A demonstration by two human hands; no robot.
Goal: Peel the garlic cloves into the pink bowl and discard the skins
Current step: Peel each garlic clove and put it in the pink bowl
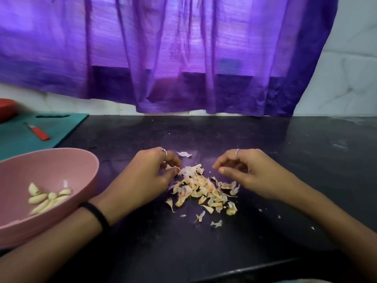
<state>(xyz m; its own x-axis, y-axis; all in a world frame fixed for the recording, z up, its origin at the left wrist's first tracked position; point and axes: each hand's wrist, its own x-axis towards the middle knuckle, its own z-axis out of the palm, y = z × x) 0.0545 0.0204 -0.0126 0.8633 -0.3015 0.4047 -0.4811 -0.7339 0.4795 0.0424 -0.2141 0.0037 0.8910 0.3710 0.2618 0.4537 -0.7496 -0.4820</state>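
Currently both hands rest on the dark countertop [265, 144], one on each side of the pile of garlic skins [204, 190]. Left hand [149, 176]: fingers curled down, thumb and fingertips meeting on a pale scrap at the far-left edge of the pile, so it appears to pinch skin; a ring shows on one finger and a black band [95, 215] circles the wrist. Right hand [251, 172]: fingers curled with tips drawn towards the thumb, just beside the pile's far-right edge; cannot tell whether anything sits between the tips. A ring shows on this hand too.

Skins lie heaped between the two hands, nearer the body than the fingertips, with loose flakes scattered near the pile. One white piece of skin [184, 154] lies apart, beyond the left fingers.

Pink bowl [61, 160] stands left of the left forearm, its rim close to or touching the wrist. Peeled garlic cloves [47, 199] lie in its base.

Far left: green cutting board [18, 137] with a red-handled knife [38, 132] lying on it. Purple curtain [163, 58] hangs behind the counter.
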